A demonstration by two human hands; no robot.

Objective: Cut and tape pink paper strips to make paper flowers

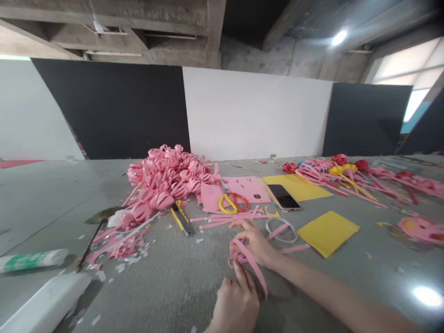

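A pink paper strip (pixel 252 264), bent into small loops with one loose tail curving down, is between my hands just above the grey table. My right hand (pixel 255 244) pinches its looped part from the right. From below, my left hand (pixel 237 303) is closed, its fingertips pressed against the bottom of the loops. The exact grip of the left fingertips is partly hidden. Behind my right hand lie several flat pink strips (pixel 227 218). A roll of clear tape (pixel 281 230) rests beside my right wrist, over another strip.
A heap of pink paper curls (pixel 169 178) stands back left, near a yellow utility knife (pixel 180 217). Scissors (pixel 229 200) lie on pink paper, with a phone (pixel 283 197) and yellow sheets (pixel 329 233) to the right. A white box (pixel 48 303) and green-white tube (pixel 33 261) are left.
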